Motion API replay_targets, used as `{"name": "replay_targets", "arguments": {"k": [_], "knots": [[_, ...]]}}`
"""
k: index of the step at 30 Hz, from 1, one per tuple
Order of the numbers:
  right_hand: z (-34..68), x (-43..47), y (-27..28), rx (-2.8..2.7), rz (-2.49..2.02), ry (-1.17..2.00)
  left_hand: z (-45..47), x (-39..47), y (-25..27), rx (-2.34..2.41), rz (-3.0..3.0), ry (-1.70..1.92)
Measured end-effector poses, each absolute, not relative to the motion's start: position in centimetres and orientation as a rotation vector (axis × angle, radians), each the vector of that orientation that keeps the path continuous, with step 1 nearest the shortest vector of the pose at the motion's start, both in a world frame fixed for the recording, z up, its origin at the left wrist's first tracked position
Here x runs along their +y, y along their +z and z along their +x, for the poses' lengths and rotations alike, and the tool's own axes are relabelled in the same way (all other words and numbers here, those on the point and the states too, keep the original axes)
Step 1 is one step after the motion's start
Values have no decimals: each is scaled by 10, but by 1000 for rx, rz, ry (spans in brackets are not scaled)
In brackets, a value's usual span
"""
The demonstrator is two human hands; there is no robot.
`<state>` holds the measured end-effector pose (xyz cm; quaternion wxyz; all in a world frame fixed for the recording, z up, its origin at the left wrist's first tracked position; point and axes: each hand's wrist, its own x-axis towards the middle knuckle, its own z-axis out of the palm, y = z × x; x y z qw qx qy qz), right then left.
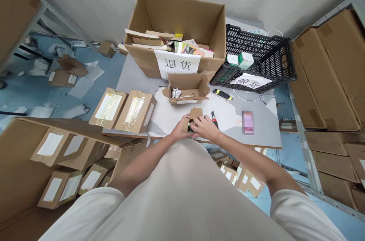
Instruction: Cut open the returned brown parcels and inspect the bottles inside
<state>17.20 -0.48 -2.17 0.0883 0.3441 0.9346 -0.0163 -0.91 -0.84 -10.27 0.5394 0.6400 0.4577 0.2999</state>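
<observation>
At the table's front edge, close to my body, a small cardboard box (196,112) stands with its flap raised. My left hand (180,130) is closed around the box's left side. My right hand (207,127) bends its fingers over the opening, where something dark partly shows; what they grip is hidden. Just right of that hand lies a red-and-black tool (215,120), probably a cutter. Behind the hands sits an open cardboard carton (186,94) with crumpled white paper inside. A black-and-yellow utility knife (222,94) rests to its right.
A large carton (182,9) of books and a black plastic crate (285,62) holding small boxes stand at the back. Two taped boxes (137,111) occupy the table's left. A blurred pink object (248,123) lies right. Shelves of cartons (327,77) and a box-filled bin (19,157) flank me.
</observation>
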Motion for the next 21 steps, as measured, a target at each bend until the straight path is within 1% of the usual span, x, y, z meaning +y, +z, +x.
{"name": "replay_targets", "arguments": {"k": [3,6,12,16,21], "knots": [[170,-5,-21,2807,963,-11,-11,-6,-99,1064,1553,751],[162,-9,-21,2795,971,34,-13,-6,-98,1048,1589,715],[145,-12,-24,2781,904,143,-13,-8,-109,1138,1609,665],[146,-11,-28,2811,1040,43,-16,-10,-118,1207,1624,708],[146,-17,-30,2774,1215,-89,-18,-16,-126,1131,1739,763]]}}
